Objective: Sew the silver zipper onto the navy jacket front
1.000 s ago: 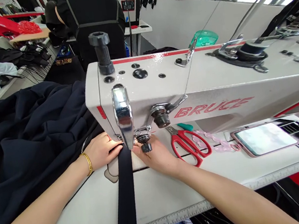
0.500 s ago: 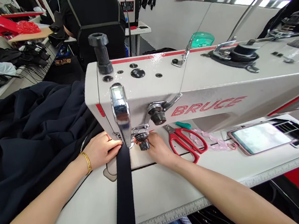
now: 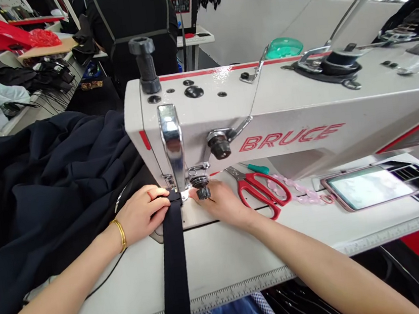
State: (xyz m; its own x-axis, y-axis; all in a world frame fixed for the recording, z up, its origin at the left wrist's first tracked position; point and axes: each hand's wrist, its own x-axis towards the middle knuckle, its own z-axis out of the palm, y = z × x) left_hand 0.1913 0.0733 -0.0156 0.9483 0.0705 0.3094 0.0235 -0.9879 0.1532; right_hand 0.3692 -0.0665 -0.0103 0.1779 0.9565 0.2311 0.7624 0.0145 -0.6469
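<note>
A white Bruce sewing machine stands on a white table. A dark navy strip of fabric runs from the table's front edge up under the machine's needle area. My left hand, with a gold bracelet on the wrist, rests on the strip's left edge just left of the needle, fingers curled and pressed onto it. My right hand lies on the machine bed right of the needle, its fingertips hidden behind the tension knob.
A large heap of dark navy cloth fills the left. Red-handled scissors, a pink chain and a phone lie on the table to the right. A person in black sits at another station behind.
The view shifted slightly. My left hand curled its fingers tighter onto the strip near the needle. My right hand stayed by the presser foot.
</note>
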